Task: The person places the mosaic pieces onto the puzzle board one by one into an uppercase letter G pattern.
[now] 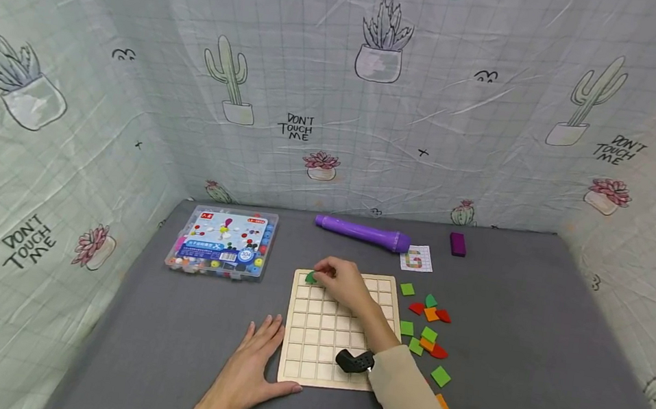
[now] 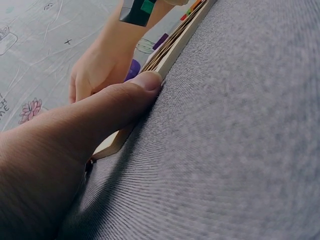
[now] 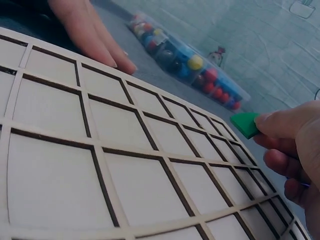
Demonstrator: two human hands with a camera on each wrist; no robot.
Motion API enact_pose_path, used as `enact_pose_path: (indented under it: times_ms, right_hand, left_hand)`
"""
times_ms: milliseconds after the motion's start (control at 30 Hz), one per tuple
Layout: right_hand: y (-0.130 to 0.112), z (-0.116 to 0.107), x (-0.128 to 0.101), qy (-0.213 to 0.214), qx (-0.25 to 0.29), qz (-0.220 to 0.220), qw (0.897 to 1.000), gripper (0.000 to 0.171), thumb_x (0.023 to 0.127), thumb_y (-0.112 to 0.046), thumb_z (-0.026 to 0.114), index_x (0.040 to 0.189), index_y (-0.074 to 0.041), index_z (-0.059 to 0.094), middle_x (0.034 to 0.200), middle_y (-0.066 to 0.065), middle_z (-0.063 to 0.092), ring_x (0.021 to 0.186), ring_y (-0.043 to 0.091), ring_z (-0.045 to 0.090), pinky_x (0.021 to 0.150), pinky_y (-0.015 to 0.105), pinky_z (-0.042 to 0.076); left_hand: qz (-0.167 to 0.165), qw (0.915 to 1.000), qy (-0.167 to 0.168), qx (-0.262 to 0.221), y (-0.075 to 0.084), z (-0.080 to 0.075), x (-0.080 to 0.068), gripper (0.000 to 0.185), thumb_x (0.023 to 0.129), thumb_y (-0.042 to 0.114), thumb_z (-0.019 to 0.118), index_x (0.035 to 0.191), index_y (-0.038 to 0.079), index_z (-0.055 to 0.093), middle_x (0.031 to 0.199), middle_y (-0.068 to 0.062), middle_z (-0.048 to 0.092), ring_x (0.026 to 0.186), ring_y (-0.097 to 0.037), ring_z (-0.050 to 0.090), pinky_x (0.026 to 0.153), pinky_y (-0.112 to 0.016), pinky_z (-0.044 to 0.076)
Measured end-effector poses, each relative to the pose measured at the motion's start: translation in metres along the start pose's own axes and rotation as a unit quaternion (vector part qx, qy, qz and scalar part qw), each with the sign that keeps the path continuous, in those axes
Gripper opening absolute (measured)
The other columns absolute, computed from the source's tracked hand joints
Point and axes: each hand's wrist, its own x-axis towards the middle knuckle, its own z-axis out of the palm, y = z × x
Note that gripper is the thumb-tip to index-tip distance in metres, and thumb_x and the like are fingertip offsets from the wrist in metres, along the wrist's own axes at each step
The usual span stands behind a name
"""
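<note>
A wooden grid board (image 1: pixel 292 352) lies on the grey table, its square cells bare where they show. My right hand (image 1: pixel 345 286) reaches over it to the far left corner. Between thumb and fingers it pinches a green tile (image 3: pixel 244 124) with one curved edge, held just above the grid in the right wrist view. My left hand (image 1: pixel 247 367) rests flat at the board's left side, fingers extended along the edge. Its thumb (image 2: pixel 149 81) touches the near edge of the board in the left wrist view. The right forearm hides part of the grid.
Several loose green, red and orange tiles (image 1: pixel 428 336) lie right of the board. Behind it are a purple microphone-shaped tube (image 1: pixel 362 232), a card with a coloured pattern (image 1: pixel 424 259) and a dark purple block (image 1: pixel 457 244). A clear case of coloured balls (image 1: pixel 223 246) stands back left.
</note>
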Motion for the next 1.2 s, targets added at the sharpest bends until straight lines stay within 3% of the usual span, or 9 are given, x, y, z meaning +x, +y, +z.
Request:
enact_pose_path:
  times_ms: [200, 633, 1200]
  right_hand:
    - [-0.002, 0.009, 0.004, -0.009, -0.001, 0.02, 1.0, 0.013, 0.095, -0.02, 0.07, 0.104, -0.012, 0.075, 0.088, -0.003, 0.073, 0.074, 0.008, 0.061, 0.066, 0.021, 0.053]
    - [0.003, 0.019, 0.008, -0.01, -0.056, -0.004, 0.998, 0.009, 0.095, -0.021, 0.071, 0.1, -0.018, 0.076, 0.09, -0.004, 0.073, 0.074, 0.004, 0.058, 0.067, 0.019, 0.052]
    - [0.0, -0.001, -0.011, -0.038, -0.052, 0.01, 0.998, 0.006, 0.094, -0.021, 0.071, 0.096, -0.016, 0.075, 0.074, -0.006, 0.06, 0.065, 0.007, 0.05, 0.058, 0.018, 0.042]
  left_hand:
    - [0.0, 1.0, 0.0, -0.001, 0.0, -0.002, 0.0, 0.113, 0.072, 0.081, 0.067, 0.153, 0.008, 0.042, 0.163, -0.01, 0.034, 0.154, -0.028, 0.027, 0.129, -0.051, 0.018]
    - [0.004, 1.0, 0.001, 0.0, 0.0, -0.001, 0.001, 0.111, 0.072, 0.079, 0.068, 0.153, 0.007, 0.041, 0.163, -0.009, 0.033, 0.154, -0.027, 0.026, 0.129, -0.051, 0.018]
    - [0.008, 0.9999, 0.008, 0.003, 0.0, 0.0, 0.0, 0.112, 0.072, 0.079, 0.069, 0.153, 0.006, 0.042, 0.163, -0.009, 0.034, 0.154, -0.027, 0.027, 0.129, -0.048, 0.018]
